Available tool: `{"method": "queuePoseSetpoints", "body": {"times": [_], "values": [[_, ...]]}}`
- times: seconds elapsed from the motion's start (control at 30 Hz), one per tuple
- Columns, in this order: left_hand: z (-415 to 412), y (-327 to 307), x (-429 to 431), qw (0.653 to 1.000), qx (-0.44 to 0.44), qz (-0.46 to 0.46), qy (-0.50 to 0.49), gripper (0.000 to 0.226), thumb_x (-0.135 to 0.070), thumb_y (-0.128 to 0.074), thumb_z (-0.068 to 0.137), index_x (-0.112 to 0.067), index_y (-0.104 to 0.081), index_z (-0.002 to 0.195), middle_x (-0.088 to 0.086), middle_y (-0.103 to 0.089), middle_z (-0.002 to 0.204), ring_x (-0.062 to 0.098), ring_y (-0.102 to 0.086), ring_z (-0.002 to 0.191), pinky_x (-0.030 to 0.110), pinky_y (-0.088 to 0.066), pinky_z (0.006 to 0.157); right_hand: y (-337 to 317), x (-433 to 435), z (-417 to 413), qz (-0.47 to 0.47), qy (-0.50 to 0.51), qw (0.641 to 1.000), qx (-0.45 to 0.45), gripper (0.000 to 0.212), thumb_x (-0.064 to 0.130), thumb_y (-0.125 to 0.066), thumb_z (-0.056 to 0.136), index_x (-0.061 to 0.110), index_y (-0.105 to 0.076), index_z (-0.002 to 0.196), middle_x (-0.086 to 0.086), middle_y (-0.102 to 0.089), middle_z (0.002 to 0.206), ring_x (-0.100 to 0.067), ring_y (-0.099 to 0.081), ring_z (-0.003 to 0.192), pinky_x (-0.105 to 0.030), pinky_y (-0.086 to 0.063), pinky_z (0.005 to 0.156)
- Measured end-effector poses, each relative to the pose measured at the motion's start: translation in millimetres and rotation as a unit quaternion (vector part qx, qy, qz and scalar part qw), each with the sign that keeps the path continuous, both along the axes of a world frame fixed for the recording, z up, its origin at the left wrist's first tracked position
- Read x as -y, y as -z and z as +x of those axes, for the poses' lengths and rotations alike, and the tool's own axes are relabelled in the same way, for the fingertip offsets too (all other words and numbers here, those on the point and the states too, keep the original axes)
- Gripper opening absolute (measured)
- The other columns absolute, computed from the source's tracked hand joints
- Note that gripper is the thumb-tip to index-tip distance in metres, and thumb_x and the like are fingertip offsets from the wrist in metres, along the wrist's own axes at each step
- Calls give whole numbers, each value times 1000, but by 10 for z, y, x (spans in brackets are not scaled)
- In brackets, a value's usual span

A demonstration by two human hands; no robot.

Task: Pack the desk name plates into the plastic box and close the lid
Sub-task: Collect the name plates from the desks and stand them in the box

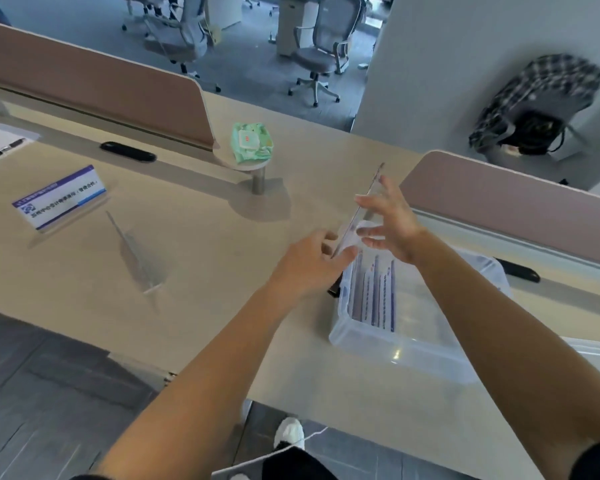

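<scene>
Above the far end of the plastic box (pixel 413 327) on the tabletop (pixel 205 271), the left hand (pixel 309 261) and right hand (pixel 392 223) pinch an edge-on name plate (pixel 361 209) in their fingers, apparently ready to lower it beside those already filed, while two plates (pixel 61 199) wait well to the left.

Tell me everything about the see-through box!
The box is a clear, slightly cloudy plastic tub, rectangular with rounded corners and a thick rim. It sits open on the desk at the right, no lid on it. Several name plates stand on edge in a row inside its left half; the right half looks empty. The right hand and left hand hold another plate just above its far end. Only the desk plainly touches it.
</scene>
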State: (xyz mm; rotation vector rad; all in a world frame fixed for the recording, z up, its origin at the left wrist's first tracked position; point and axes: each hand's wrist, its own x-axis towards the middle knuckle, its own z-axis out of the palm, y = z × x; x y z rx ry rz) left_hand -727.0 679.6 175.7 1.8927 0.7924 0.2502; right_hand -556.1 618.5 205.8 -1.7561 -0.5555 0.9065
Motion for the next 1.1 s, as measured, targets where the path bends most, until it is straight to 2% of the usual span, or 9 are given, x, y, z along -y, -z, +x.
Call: {"method": "queuePoseSetpoints", "body": {"times": [0.07,0.17,0.27,0.37,0.57,0.67,0.77,1.0,1.1], "values": [[-127,-28,69,988,41,-136,58,71,-54,-67,84,-29,-36,143,-10,-50,123,11,-53,111,26,-45,86,-83,198,-48,-3,-2,1000,8,92,44,-72,68,48,-26,148,3,-48,129,-37,-62,104,-47,-47,92],[-218,58,153,970,34,-187,153,101,-51,-80,71,-34,-18,150,-13,-46,126,11,-48,121,31,-36,104,-158,443,-93,12,-25,1000,0,102,46,-74,54,47,-31,146,2,-51,130,-39,-60,104,-56,-49,95],[-166,126,320,965,50,-198,164,121,-49,-89,56,-41,-14,150,4,-45,140,21,-54,122,45,-41,108,-193,632,-67,44,-41,998,-4,92,41,-74,57,47,-39,142,-8,-48,142,-48,-54,119,-63,-46,99],[-40,120,573,967,85,-184,156,117,-28,-89,67,-37,-8,152,9,-39,143,28,-48,129,44,-43,107,-236,837,2,58,-77,995,19,83,37,-73,69,46,-38,144,-3,-50,144,-42,-54,125,-65,-43,103],[381,230,855,963,126,-178,158,113,-23,-86,72,-39,-6,151,3,-31,149,23,-38,137,26,-42,100,-273,1241,252,33,-35,984,171,89,60,-72,75,55,-23,149,0,-42,152,-29,-47,135,-59,-50,97],[695,332,951,965,129,-163,157,117,-26,-89,67,-42,-7,149,-4,-40,140,17,-50,125,35,-50,100,-300,1372,526,-17,4,962,274,78,47,-66,88,44,-21,152,0,-67,125,-19,-71,101,-44,-62,78],[1076,487,1059,977,108,-130,128,121,-41,-91,53,-50,-11,144,-11,-47,135,13,-53,122,44,-51,98,-307,1395,824,-98,17,939,330,71,31,-56,99,32,-12,155,2,-70,100,-15,-74,70,-34,-63,60],[1776,589,1143,989,-17,-17,149,123,-59,-86,56,-46,-5,147,-10,-29,152,14,-31,140,47,-33,113,-17,1493,1579,-116,12,921,372,60,17,-53,98,34,-22,147,-9,-70,99,-27,-73,77,-46,-62,60],[1816,665,956,984,-66,75,145,98,-59,-71,76,-32,-16,152,-3,-28,155,16,-25,143,45,-27,116,45,1586,1926,-133,-8,921,365,53,17,-52,98,29,-28,143,-5,-69,104,-24,-73,74,-45,-62,61]]}}
